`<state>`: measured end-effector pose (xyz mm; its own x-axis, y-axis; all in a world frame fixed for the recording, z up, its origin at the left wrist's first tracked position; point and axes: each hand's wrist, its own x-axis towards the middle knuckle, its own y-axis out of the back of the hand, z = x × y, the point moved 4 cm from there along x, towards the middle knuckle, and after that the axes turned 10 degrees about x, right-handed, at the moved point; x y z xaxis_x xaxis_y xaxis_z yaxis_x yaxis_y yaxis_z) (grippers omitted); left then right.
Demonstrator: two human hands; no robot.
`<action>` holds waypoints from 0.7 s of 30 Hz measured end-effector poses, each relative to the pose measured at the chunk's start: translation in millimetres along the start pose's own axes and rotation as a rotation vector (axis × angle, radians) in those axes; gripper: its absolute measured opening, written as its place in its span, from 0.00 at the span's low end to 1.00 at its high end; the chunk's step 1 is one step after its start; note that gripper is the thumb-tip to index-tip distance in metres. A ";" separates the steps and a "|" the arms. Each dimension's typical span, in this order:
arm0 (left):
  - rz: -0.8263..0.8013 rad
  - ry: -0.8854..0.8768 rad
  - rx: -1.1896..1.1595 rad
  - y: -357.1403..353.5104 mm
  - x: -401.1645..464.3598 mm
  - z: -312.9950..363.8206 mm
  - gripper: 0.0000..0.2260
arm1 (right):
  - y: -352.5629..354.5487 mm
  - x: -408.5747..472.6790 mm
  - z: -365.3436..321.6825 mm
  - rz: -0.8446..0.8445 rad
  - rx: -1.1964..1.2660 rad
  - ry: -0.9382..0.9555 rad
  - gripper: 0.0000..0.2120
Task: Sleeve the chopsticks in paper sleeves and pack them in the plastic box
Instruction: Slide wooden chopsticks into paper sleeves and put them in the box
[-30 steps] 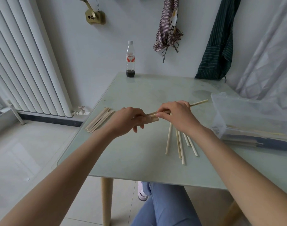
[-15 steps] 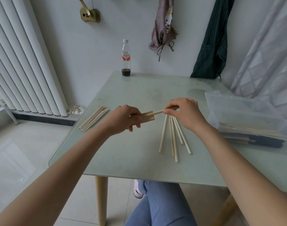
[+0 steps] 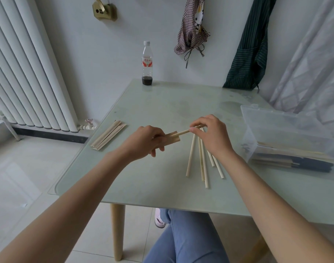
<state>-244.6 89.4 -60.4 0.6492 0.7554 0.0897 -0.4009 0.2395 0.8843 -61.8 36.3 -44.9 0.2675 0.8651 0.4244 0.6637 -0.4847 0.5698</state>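
My left hand (image 3: 145, 143) grips a tan paper sleeve (image 3: 174, 138) above the glass table (image 3: 162, 105). My right hand (image 3: 212, 137) pinches the outer end of a pair of wooden chopsticks (image 3: 183, 132) whose other end sits inside the sleeve's mouth. Only a short length of the pair shows between my hands. Several loose chopsticks (image 3: 203, 164) lie fanned on the table under my right hand. A pile of empty paper sleeves (image 3: 109, 137) lies near the table's left edge. The clear plastic box (image 3: 287, 141) stands at the right, with sleeved chopsticks inside.
A nearly empty plastic bottle (image 3: 147, 63) stands at the table's far edge by the wall. A white radiator (image 3: 23, 69) is on the left, and cloth bags and a curtain hang behind and to the right. My knee in jeans (image 3: 183, 236) is below the table's near edge.
My right hand has moved left toward my left hand, pushing the chopsticks deeper into the sleeve; much less of them sticks out past my right hand than a second ago.
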 end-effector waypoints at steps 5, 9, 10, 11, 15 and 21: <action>0.008 0.018 -0.008 0.7 0.8 -7.5 0.08 | 0.4 2.4 -1.0 0.042 0.092 0.004 0.05; 0.028 0.091 -0.016 -0.4 -3.3 -20.8 0.08 | -2.7 1.4 23.4 0.172 -0.003 -0.200 0.09; 0.029 0.107 -0.024 -0.7 -4.5 -23.2 0.09 | -8.7 0.6 31.9 0.124 -0.074 -0.283 0.09; 0.031 0.118 -0.031 -0.8 -5.4 -25.1 0.10 | -16.7 -1.7 37.9 0.039 -0.135 -0.361 0.09; 0.037 0.124 -0.038 -0.5 -6.3 -25.8 0.10 | -40.5 -13.0 35.5 -0.193 -0.349 -0.531 0.13; 0.037 0.134 -0.047 1.9 -7.2 -27.8 0.10 | -53.3 -6.5 23.2 -0.284 -0.571 -0.542 0.16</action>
<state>-268.0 101.4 -72.1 0.5425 0.8381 0.0568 -0.4544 0.2359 0.8590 -82.7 59.5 -94.4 0.5388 0.8361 -0.1032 0.3393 -0.1033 0.9350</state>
